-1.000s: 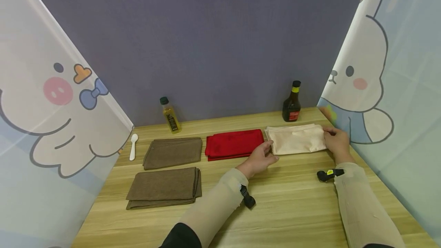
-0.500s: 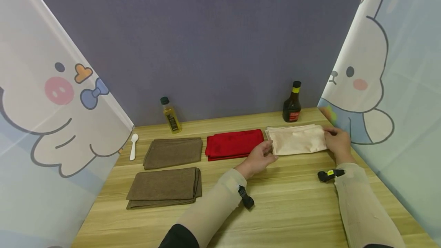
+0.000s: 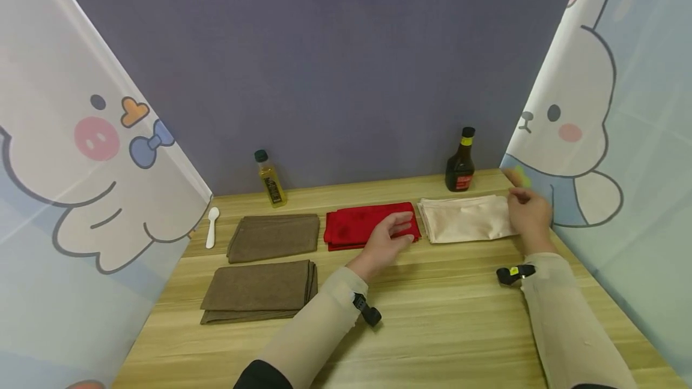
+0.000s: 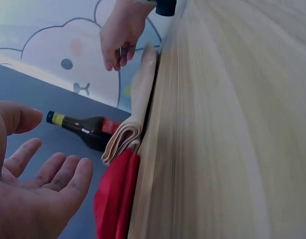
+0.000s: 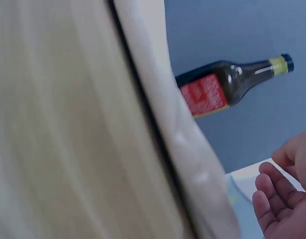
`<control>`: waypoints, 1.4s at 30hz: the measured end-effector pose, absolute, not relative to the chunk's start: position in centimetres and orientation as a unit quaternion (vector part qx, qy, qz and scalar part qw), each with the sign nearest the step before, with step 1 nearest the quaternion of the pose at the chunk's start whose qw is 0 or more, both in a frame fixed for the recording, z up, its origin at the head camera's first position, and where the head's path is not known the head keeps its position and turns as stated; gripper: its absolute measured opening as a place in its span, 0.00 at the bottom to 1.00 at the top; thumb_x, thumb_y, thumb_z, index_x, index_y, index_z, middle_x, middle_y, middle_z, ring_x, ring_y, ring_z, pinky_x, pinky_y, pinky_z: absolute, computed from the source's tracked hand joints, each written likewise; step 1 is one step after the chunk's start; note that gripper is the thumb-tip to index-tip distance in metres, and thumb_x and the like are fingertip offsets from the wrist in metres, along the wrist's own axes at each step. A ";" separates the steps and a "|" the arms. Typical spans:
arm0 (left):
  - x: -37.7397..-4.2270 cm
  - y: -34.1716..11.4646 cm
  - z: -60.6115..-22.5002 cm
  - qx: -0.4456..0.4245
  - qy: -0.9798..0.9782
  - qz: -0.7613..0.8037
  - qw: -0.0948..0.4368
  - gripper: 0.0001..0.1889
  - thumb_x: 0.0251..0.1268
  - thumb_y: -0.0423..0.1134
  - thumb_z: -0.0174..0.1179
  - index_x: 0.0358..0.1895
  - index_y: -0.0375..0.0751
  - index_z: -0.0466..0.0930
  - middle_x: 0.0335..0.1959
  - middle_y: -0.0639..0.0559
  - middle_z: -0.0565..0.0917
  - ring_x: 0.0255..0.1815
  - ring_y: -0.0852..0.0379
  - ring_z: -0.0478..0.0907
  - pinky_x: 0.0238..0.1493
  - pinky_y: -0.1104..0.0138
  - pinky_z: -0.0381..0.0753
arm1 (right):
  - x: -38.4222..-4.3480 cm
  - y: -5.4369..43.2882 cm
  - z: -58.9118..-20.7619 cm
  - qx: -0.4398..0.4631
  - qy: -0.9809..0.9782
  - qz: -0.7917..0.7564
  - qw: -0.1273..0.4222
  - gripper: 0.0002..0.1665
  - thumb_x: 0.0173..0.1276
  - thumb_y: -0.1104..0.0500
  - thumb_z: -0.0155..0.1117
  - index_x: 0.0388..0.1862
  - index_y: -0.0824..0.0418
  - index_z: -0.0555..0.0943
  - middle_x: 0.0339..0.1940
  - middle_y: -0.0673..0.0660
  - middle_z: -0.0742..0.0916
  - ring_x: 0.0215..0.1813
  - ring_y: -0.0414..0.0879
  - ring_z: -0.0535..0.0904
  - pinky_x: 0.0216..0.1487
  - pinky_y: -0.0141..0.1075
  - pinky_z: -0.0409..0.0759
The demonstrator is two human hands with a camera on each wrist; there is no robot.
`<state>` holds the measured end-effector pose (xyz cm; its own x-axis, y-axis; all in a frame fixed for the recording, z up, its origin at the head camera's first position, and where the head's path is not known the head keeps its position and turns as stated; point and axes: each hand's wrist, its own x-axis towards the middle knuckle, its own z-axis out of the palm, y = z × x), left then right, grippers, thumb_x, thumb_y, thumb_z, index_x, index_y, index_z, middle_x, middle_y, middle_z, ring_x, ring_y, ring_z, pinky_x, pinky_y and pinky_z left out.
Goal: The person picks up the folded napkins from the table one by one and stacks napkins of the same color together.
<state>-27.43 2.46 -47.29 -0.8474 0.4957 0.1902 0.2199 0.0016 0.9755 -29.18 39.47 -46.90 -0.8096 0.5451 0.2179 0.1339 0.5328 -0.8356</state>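
A folded cream cloth [image 3: 467, 219] lies at the right of the table. My right hand [image 3: 530, 215] is raised at its right end, fingers loosely bent with nothing between them; the right wrist view shows a gap between the fingers [image 5: 274, 191] and the fabric. Directly left of the cream cloth lies a folded red cloth [image 3: 346, 226]. Over its right part hovers my left hand [image 3: 381, 245], thumb and fingers spread and holding nothing. In the left wrist view the layered end of the cream cloth [image 4: 124, 137] meets the red one.
Two folded brown cloths [image 3: 276, 236] lie at the left, one nearer me. A white spoon [image 3: 211, 227] rests beyond them. A small oil bottle [image 3: 272, 182] and a dark sauce bottle [image 3: 460, 164] stand along the back wall. Printed side panels flank the table.
My left hand has moved left from the cream cloth's left edge to above the red cloth. My right hand has let go of the cream cloth and lifted slightly.
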 end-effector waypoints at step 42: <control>-25.6 -13.9 -46.3 0.284 0.761 0.582 -0.038 0.19 0.77 0.32 0.62 0.67 0.39 0.77 0.65 0.44 0.80 0.66 0.44 0.76 0.64 0.37 0.73 | -29.6 20.3 -44.3 0.095 -0.809 0.555 0.170 0.13 0.79 0.57 0.65 0.55 0.63 0.85 0.45 0.62 0.87 0.42 0.51 0.81 0.39 0.30 0.78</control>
